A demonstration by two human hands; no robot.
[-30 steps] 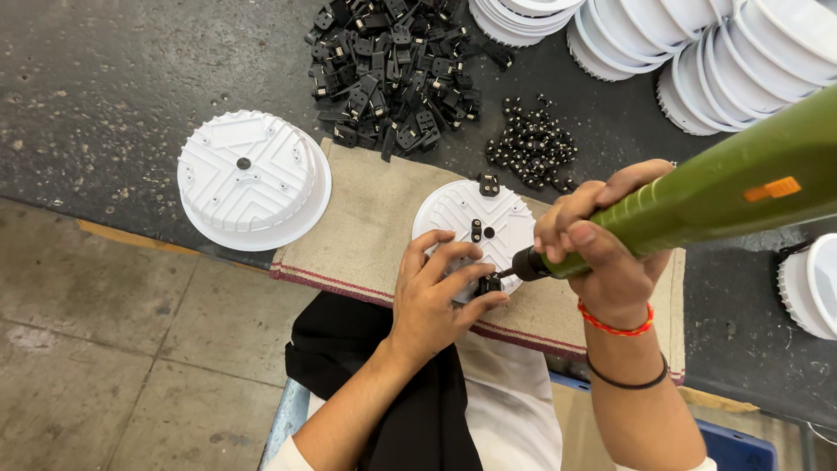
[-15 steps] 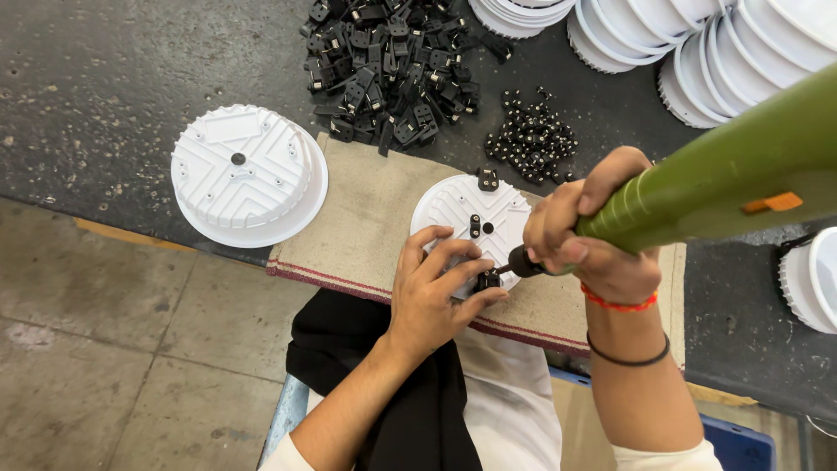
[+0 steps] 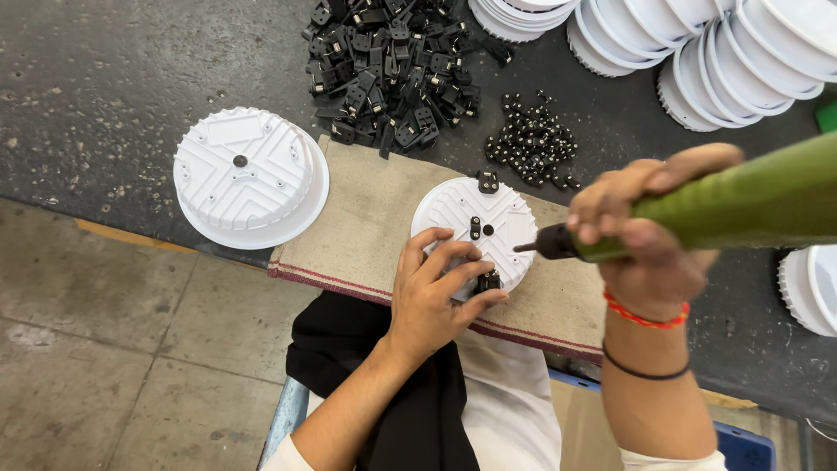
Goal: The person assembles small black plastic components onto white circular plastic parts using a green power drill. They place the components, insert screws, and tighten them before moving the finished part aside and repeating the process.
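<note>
A round white plastic housing [image 3: 453, 214] lies face down on a beige cloth mat [image 3: 366, 218]. Small black brackets sit on it at the top, the middle and the near edge. My left hand [image 3: 432, 292] rests on the housing's near side, with thumb and fingers pinching the near black bracket [image 3: 488, 281]. My right hand [image 3: 649, 231] grips a green electric screwdriver [image 3: 741, 202]. Its black tip [image 3: 532, 247] hovers over the housing's right side, a little above and to the right of the near bracket.
A second white housing [image 3: 248, 174] sits to the left on the dark bench [image 3: 105, 96]. A pile of black brackets [image 3: 388, 65] and a heap of small black screws [image 3: 532, 139] lie behind. Stacks of white housings [image 3: 697, 44] line the back right.
The screwdriver tip has lifted off the near bracket and drawn back to the right. My left hand stays on the bracket and housing.
</note>
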